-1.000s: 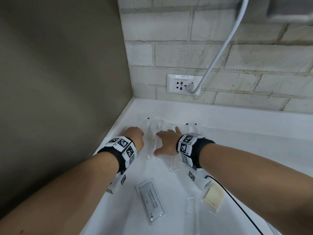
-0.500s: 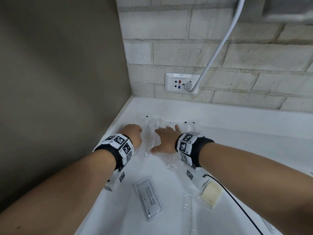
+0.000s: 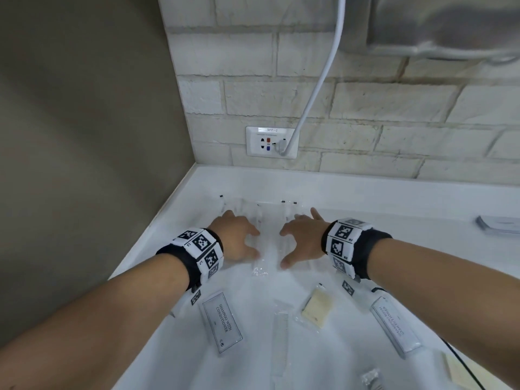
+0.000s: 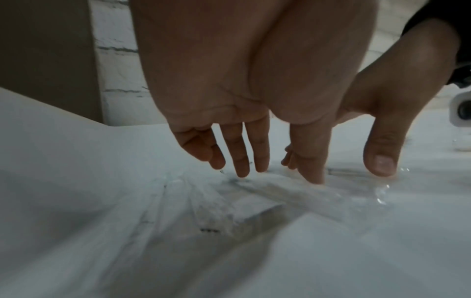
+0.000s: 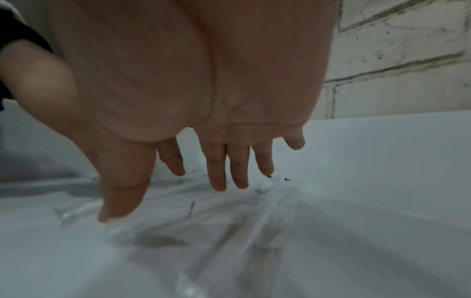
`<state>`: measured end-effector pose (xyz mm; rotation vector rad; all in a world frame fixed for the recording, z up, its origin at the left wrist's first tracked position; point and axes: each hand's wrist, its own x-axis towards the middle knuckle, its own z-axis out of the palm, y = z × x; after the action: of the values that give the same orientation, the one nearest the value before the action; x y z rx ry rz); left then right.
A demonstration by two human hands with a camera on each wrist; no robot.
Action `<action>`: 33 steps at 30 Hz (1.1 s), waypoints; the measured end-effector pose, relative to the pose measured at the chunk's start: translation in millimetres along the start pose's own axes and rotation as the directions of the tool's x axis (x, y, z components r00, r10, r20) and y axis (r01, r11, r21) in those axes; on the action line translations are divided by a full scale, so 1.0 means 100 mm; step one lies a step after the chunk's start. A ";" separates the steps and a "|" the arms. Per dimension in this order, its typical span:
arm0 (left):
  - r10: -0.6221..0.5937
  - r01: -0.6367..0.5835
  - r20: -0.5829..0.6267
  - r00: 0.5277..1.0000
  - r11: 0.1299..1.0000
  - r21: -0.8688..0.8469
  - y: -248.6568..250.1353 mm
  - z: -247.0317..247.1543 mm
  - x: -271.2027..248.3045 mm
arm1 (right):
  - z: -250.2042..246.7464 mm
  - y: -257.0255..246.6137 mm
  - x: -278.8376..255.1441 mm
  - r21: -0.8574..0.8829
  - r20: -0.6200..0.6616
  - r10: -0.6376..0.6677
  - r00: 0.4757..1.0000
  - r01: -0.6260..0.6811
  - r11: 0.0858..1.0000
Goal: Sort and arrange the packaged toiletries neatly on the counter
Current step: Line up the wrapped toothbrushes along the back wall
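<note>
Several long clear-wrapped packets (image 3: 267, 237) lie side by side near the back left corner of the white counter (image 3: 394, 204). My left hand (image 3: 237, 237) rests on their left side and my right hand (image 3: 302, 240) on their right. Both hands have straight, spread fingers. The left wrist view shows my left fingertips (image 4: 242, 171) touching the crinkled wrap (image 4: 293, 193). My right fingertips (image 5: 219, 185) press the wrap (image 5: 203, 221) too. Nearer me lie a shampoo-with-conditioner sachet (image 3: 222, 322), a wrapped comb (image 3: 281, 342), a wrapped soap bar (image 3: 316, 308) and a lettered white box (image 3: 395, 326).
A brown side wall (image 3: 84, 136) bounds the counter on the left and a brick wall stands behind it. A wall socket (image 3: 271, 142) with a white cable (image 3: 318, 88) plugged in is at the back. A small dish (image 3: 498, 225) sits far right.
Both hands stay on the clear packets, and the gap between them has widened a little. The head view has shifted, so more packaged items show at the lower right.
</note>
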<state>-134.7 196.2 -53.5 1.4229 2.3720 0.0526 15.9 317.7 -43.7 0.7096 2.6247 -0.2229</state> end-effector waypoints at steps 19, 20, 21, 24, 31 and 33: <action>0.003 -0.015 0.042 0.999 0.961 0.276 -0.07 0.01 0.17 | 0.16 -0.14 0.23 0.079 -0.092 -0.090 0.992 0.098 0.992; -0.004 -0.008 0.042 0.999 0.963 0.269 -0.07 0.01 0.17 | 0.16 -0.15 0.23 0.078 -0.092 -0.090 0.992 0.097 0.992; -0.005 -0.005 0.037 0.999 0.965 0.264 -0.07 0.01 0.17 | 0.16 -0.15 0.23 0.079 -0.092 -0.089 0.992 0.096 0.992; -0.006 -0.003 0.032 0.999 0.966 0.259 -0.05 0.00 0.17 | 0.16 -0.15 0.21 0.085 -0.090 -0.083 0.992 0.091 0.992; -0.038 0.043 -0.036 0.999 0.991 0.128 -0.04 -0.05 0.17 | -0.01 -0.01 0.09 0.122 -0.115 -0.057 0.992 0.071 0.990; 0.035 -0.027 -0.059 0.998 0.990 0.138 0.06 -0.07 0.15 | -0.06 0.14 0.06 0.126 -0.124 -0.021 0.992 0.037 0.991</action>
<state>-138.4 213.1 -49.8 1.5418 2.4447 -0.0602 16.6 333.7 -41.2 0.7501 2.7583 -0.3702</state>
